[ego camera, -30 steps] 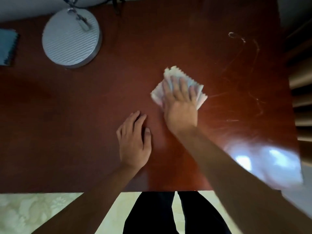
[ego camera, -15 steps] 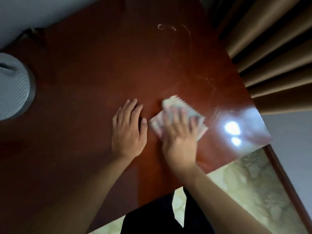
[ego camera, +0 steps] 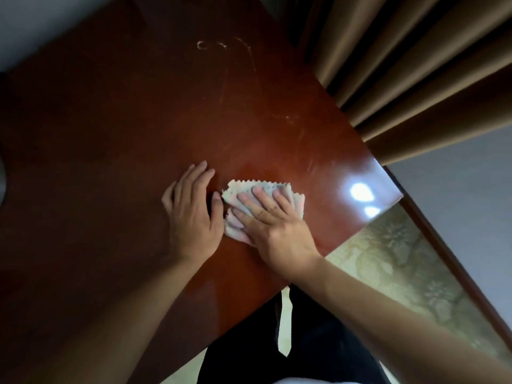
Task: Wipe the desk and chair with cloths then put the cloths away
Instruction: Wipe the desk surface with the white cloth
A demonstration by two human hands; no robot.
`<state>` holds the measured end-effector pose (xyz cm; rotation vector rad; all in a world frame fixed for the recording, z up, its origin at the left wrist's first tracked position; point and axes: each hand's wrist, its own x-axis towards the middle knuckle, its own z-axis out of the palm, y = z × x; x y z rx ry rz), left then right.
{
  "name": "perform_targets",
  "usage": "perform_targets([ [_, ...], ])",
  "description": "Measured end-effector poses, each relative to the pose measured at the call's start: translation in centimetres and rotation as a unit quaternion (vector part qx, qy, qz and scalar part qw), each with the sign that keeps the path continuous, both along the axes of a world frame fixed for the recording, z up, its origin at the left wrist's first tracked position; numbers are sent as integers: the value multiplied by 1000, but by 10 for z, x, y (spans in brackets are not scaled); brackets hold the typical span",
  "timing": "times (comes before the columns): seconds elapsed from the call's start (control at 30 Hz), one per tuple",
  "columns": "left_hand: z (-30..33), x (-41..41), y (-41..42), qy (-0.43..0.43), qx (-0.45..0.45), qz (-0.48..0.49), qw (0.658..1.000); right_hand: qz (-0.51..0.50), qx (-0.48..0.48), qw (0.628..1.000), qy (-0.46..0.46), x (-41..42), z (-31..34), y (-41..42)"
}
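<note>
My right hand lies flat on the cloth, fingers spread across it — pressing it down on the reddish-brown worktop, not pinching it. The cloth is pale, folded, with a zigzag edge showing beyond my fingertips. It sits near the worktop's right front corner. My left hand rests palm-down just beside it, fingers loosely together, the thumb almost touching the cloth's left edge — holding nothing. Whitish smear marks streak the wood further back. Brown curtains hang past the right edge, and patterned floor shows below the corner.
</note>
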<state>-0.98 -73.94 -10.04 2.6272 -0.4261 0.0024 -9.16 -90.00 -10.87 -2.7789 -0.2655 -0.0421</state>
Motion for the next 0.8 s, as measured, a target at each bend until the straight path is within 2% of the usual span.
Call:
perform_targets([
  [0.07,4,-5,-18,2,-16,-38,999,-50,-31,998,-4,17,-2,-56],
  [0.13,3,-9,-37,7,-20,-62,998,-185,-25,982,-10,37,6,-103],
  [0.2,0,-13,-50,8,-16,-69,997,-280,-20,960,-4,35,7,-78],
  [0.23,-2,-16,-53,6,-13,-67,998,-267,-17,964,-3,24,6,-50],
  [0.3,-5,-19,-54,-5,-4,-70,998,-165,16,986,-5,-4,4,-11],
  [0.37,-8,-22,-51,-9,6,-90,996,-87,3,996,-20,-11,2,-37],
  [0.43,-9,-23,-47,-5,17,-101,995,-130,-31,991,-24,8,0,-94],
  [0.5,-10,-23,-49,-6,26,-99,995,-252,-26,967,-20,29,4,-127],
  [0.53,-10,-24,-50,-8,29,-98,995,-295,-21,955,-17,31,2,-118],
  [0.57,-10,-25,-51,-13,29,-98,995,-300,-20,954,-13,28,0,-96],
  [0.6,-11,-25,-50,-19,28,-98,995,-264,-14,964,-9,20,-1,-74],
  [0.7,-11,-25,-50,-24,28,-99,994,-115,2,993,-1,-5,0,-62],
  [0.73,-11,-25,-51,-23,27,-99,994,-103,-5,995,-17,4,-1,-81],
  [0.8,-11,-24,-52,-23,24,-101,994,-161,-44,985,-29,39,1,-120],
])
